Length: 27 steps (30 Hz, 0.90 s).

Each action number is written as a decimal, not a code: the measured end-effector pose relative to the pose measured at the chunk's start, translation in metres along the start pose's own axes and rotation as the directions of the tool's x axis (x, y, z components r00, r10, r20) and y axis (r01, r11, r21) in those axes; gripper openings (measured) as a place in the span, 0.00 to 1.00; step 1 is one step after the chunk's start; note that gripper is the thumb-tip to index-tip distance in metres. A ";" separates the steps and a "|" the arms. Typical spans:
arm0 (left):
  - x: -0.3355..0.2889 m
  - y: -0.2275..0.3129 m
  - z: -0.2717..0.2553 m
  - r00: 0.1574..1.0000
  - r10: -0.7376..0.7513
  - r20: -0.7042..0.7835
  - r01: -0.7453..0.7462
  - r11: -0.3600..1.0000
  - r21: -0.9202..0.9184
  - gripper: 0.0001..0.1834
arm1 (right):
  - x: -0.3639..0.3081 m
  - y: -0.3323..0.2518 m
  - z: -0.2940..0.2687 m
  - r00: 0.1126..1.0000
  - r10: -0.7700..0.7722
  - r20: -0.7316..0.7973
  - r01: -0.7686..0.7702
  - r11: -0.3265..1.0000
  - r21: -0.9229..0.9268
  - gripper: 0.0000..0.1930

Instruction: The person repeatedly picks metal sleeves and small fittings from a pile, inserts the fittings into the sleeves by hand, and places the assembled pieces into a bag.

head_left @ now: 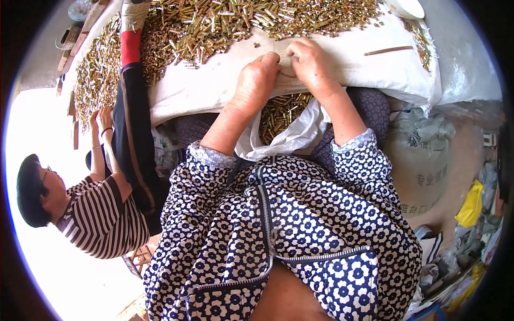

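Note:
My left hand point(259, 78) is closed in a loose fist at the near edge of the cloth-covered table point(342, 61), thumb side up. Close beside it, my right hand point(312, 65) has its fingers curled in and pressed together. A short, thin dark strand point(288, 75) shows in the gap between them; what the fingers themselves hold is hidden. Just beyond both hands lies a heap of small gold and silver metal tubes point(230, 24). Below my hands, an opened white bag point(302, 136) on my lap holds more brass-coloured metal pieces point(281, 117).
A thin brown stick point(388, 51) lies on the cloth at the right. At the left, a person in a striped shirt point(101, 214) has both hands at the heap's edge. A dark trouser leg point(134, 117) with a red sock crosses there. A white bowl point(407, 8) stands far right.

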<state>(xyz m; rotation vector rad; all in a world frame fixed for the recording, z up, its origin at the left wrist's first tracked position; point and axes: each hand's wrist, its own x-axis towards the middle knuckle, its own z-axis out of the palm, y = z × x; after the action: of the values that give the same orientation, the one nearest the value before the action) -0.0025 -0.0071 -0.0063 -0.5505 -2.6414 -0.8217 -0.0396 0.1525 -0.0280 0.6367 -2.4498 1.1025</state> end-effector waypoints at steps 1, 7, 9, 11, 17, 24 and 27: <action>0.001 0.005 -0.001 0.999 0.011 0.036 -0.014 0.996 0.090 0.06 | 0.003 0.004 -0.001 0.991 -0.035 -0.126 0.021 0.993 -0.112 0.08; -0.004 0.010 -0.009 0.998 0.003 0.069 -0.004 1.000 0.016 0.08 | 0.010 0.017 -0.008 0.995 0.096 -0.031 -0.100 0.926 -0.365 0.19; -0.010 0.014 -0.017 0.996 0.008 0.084 -0.002 0.997 -0.073 0.09 | 0.010 0.017 -0.010 0.998 0.060 -0.029 -0.067 0.919 -0.388 0.17; -0.015 0.027 -0.032 0.975 -0.003 0.224 0.092 0.917 -0.387 0.12 | 0.010 0.013 -0.014 0.998 0.062 -0.015 -0.063 0.915 -0.398 0.16; 0.012 -0.025 -0.039 0.998 -0.042 -0.039 0.039 0.995 -0.088 0.08 | 0.012 0.019 -0.014 0.993 0.110 -0.031 -0.113 0.897 -0.427 0.09; 0.058 -0.074 -0.036 0.999 -0.044 0.027 0.027 0.891 0.453 0.08 | 0.011 0.016 -0.014 0.995 0.036 -0.090 -0.069 0.917 -0.393 0.05; 0.058 -0.080 -0.033 0.999 0.017 0.048 -0.039 0.856 0.516 0.05 | 0.010 0.016 -0.006 0.997 0.000 -0.078 -0.021 0.961 -0.275 0.04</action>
<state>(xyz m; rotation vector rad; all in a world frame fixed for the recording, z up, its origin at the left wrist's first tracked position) -0.0824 -0.0719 0.0055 -0.4552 -2.7194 -0.0633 -0.0557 0.1638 -0.0283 0.4843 -2.4789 0.7525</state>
